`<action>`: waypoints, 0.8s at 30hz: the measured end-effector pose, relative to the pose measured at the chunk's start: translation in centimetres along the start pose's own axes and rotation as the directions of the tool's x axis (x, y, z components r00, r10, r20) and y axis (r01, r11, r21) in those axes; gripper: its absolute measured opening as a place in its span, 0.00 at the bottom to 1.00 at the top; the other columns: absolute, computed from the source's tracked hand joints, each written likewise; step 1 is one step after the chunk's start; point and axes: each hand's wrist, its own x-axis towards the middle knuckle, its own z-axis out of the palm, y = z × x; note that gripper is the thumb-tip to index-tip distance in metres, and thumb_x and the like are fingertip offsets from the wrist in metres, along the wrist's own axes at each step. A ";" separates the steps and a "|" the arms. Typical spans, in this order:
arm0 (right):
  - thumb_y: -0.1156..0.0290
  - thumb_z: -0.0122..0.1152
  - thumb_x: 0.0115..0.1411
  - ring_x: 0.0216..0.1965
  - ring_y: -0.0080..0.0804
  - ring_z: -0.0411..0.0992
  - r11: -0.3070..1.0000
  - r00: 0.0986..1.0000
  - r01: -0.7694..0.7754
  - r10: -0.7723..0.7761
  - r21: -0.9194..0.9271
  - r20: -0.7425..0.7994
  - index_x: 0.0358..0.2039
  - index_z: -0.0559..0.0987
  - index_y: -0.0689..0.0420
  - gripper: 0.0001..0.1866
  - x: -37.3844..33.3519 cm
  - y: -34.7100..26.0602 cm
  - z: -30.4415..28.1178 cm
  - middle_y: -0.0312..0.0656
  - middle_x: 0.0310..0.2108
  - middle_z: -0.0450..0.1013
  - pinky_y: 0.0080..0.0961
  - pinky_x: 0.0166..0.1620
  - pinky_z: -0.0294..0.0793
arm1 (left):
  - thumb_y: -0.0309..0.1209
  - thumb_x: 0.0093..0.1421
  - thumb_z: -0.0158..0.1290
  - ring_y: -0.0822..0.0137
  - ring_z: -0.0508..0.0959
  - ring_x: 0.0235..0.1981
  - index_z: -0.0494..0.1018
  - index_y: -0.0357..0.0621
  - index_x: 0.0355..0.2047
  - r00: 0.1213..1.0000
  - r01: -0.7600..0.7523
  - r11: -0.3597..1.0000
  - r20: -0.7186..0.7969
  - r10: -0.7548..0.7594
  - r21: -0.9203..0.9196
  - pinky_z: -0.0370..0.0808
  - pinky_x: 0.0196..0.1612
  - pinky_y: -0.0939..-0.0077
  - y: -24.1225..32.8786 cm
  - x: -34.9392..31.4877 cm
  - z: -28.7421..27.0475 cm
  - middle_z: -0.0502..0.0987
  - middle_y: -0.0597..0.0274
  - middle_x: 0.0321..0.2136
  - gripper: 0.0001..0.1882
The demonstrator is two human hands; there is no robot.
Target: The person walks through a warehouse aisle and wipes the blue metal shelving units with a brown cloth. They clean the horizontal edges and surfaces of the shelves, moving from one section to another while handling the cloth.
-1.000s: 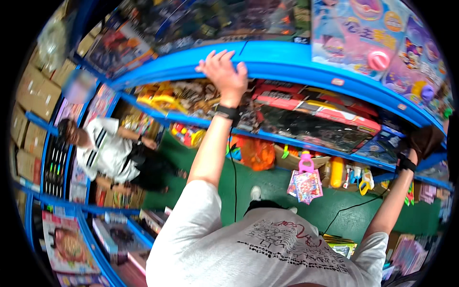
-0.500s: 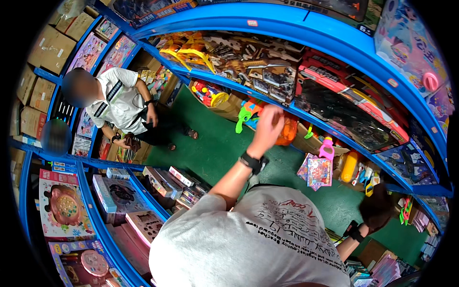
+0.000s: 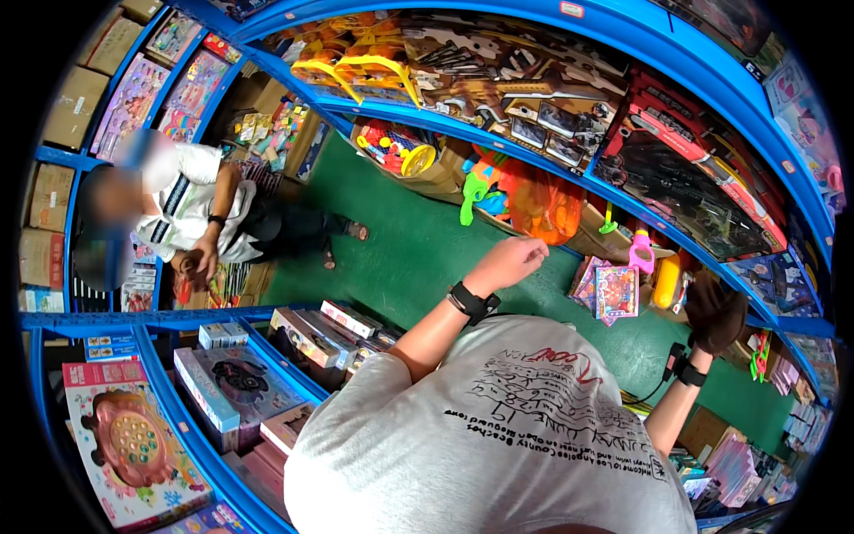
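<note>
My left hand, bare with a black band at the wrist, is in front of my chest over the green floor. Its fingers are curled together and nothing shows in them. Past it hangs a translucent orange bag beside a green and orange toy gun; a gap separates the hand from both. My right hand is out to the right near a yellow toy. Dark brown material, perhaps a glove, covers it, so its fingers cannot be made out. A cable runs by that wrist's black band.
A blue shelf with boxed toy guns curves across ahead, cartons of loose toys beneath. Flat colourful packs stand by a pink toy. Left, a person in a white shirt handles something brown. Boxed toys fill the near-left shelves.
My left hand has drawn back from the orange bag toward my body. My right hand has risen toward the shelf. The other person's hands have come together, and the whole view has shifted.
</note>
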 end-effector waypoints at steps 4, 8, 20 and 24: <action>0.60 0.47 0.68 0.34 0.27 0.69 0.598 0.791 0.555 -0.595 -0.578 0.145 0.29 0.70 0.51 0.12 0.3 6.1 2.3 0.32 0.28 0.65 0.27 0.38 0.73 | 0.29 0.60 0.54 0.56 0.81 0.32 0.75 0.39 0.39 0.999 -0.007 0.999 0.032 0.008 -0.039 0.76 0.37 0.65 -0.9 -2.0 -1.8 0.79 0.53 0.31 0.09; 0.63 0.46 0.64 0.23 0.28 0.63 0.168 0.625 0.642 -0.679 -0.748 0.385 0.22 0.65 0.49 0.13 1.0 9.9 1.5 0.32 0.22 0.61 0.23 0.29 0.66 | 0.29 0.61 0.53 0.58 0.81 0.33 0.75 0.39 0.40 0.997 0.023 0.994 0.079 -0.015 -0.107 0.76 0.37 0.67 -2.2 -4.8 -2.8 0.80 0.53 0.31 0.09; 0.58 0.49 0.65 0.15 0.29 0.57 0.991 0.990 0.111 -0.117 -0.070 -0.084 0.22 0.64 0.48 0.15 -3.8 10.3 8.2 0.34 0.16 0.56 0.28 0.20 0.63 | 0.30 0.62 0.53 0.59 0.80 0.32 0.75 0.38 0.40 0.988 0.061 0.991 0.149 -0.043 -0.121 0.76 0.37 0.67 -4.3 -5.4 -6.3 0.80 0.52 0.30 0.09; 0.54 0.51 0.63 0.10 0.31 0.56 0.996 0.984 0.071 -0.078 -0.051 -0.163 0.23 0.60 0.47 0.18 -4.8 8.6 7.9 0.35 0.13 0.51 0.33 0.11 0.59 | 0.32 0.65 0.53 0.66 0.79 0.31 0.74 0.37 0.41 0.974 0.027 0.993 0.225 -0.001 -0.112 0.76 0.37 0.70 -3.6 -2.3 -4.6 0.80 0.55 0.31 0.10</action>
